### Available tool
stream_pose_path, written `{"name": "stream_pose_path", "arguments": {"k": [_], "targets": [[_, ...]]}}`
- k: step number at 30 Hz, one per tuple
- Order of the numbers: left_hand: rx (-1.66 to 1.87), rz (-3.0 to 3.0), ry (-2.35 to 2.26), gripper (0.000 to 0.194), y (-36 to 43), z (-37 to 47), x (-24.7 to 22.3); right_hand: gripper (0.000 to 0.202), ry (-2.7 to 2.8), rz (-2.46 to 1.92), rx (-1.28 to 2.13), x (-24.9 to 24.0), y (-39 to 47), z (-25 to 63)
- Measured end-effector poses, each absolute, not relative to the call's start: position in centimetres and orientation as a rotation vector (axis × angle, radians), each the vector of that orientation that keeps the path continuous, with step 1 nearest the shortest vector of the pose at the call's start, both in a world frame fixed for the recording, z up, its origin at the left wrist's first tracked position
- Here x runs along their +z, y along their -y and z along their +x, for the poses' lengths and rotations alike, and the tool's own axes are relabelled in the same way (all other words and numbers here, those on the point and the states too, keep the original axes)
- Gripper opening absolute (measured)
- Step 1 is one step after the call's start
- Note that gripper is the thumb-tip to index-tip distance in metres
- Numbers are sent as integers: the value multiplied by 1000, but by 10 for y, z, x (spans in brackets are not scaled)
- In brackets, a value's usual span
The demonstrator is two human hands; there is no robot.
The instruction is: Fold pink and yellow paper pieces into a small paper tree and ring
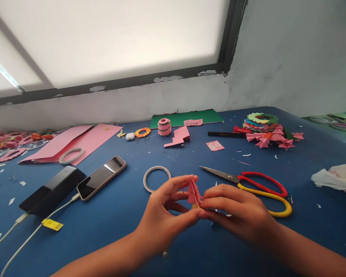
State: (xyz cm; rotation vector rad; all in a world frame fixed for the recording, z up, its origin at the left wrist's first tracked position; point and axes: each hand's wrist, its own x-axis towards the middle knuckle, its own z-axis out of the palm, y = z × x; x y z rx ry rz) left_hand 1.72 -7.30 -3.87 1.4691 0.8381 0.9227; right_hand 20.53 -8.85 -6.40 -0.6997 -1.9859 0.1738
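Between my two hands, above the blue table, is a small piece of folded pink paper [193, 193] with layered, pointed edges. My left hand [168, 207] pinches it, with a finger at its top and the thumb at its lower end. The fingertips of my right hand [239, 211] are closed on its right side, close to the left thumb. My fingers cover part of the paper. Just behind my left hand lies a roll of tape [144, 180]. Scissors [233, 179] with red and yellow handles rest behind my right hand, blades pointing left.
A phone [102, 177] and a black power bank [52, 190] with white cables lie left. Pink sheets [57, 143] carry another tape roll [72, 155]. Farther back are a green sheet [173, 120], a stack of pink rings [164, 127] and folded paper pieces [276, 136]. A white plastic bag [331, 177] sits right.
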Motion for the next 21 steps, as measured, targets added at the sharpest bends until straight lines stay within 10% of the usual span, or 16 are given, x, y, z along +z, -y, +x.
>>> {"name": "stream_pose_path", "arguments": {"k": [21], "targets": [[867, 1290, -726, 46, 75, 18, -37, 13, 1893, -815, 483, -56, 93, 205]]}}
